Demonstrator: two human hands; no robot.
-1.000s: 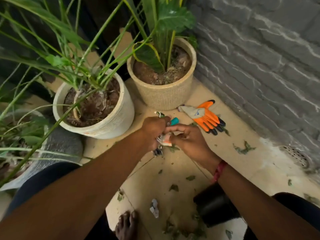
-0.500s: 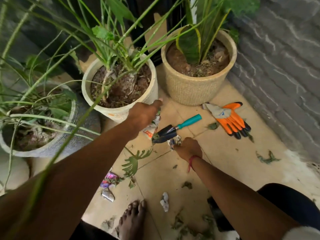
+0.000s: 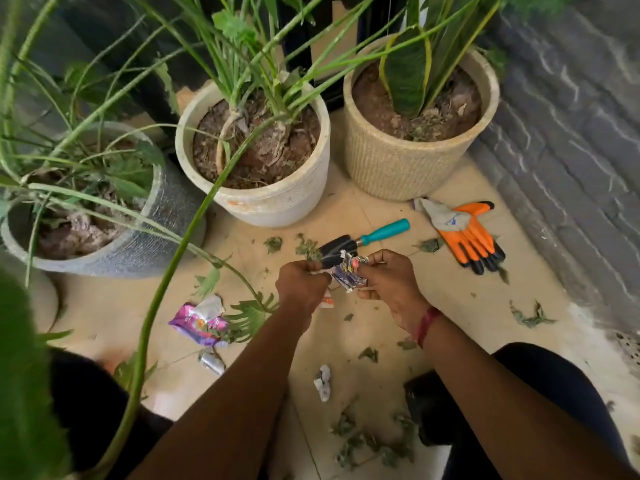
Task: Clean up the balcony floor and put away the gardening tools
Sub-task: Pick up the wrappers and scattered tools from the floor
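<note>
Balcony floor (image 3: 450, 299), tiled: I judged the cleanup barely begun. The left hand (image 3: 303, 289) and right hand (image 3: 389, 282) both pinched crumpled wrappers (image 3: 349, 273); trowel (image 3: 363, 239) and gloves (image 3: 464, 233) lay just beyond, purple packet (image 3: 199, 320) and leaf scraps (image 3: 374, 443) uncollected.

Part of the blade of the trowel (image 3: 360, 240) is hidden behind the crumpled wrappers (image 3: 348, 276), and the fingers of the left hand (image 3: 301, 285) curl out of sight. The left edge cuts off the grey pot (image 3: 138, 244), the right edge the floor drain (image 3: 629, 348). The print on the purple wrapper (image 3: 195, 323) is too small to read.
</note>
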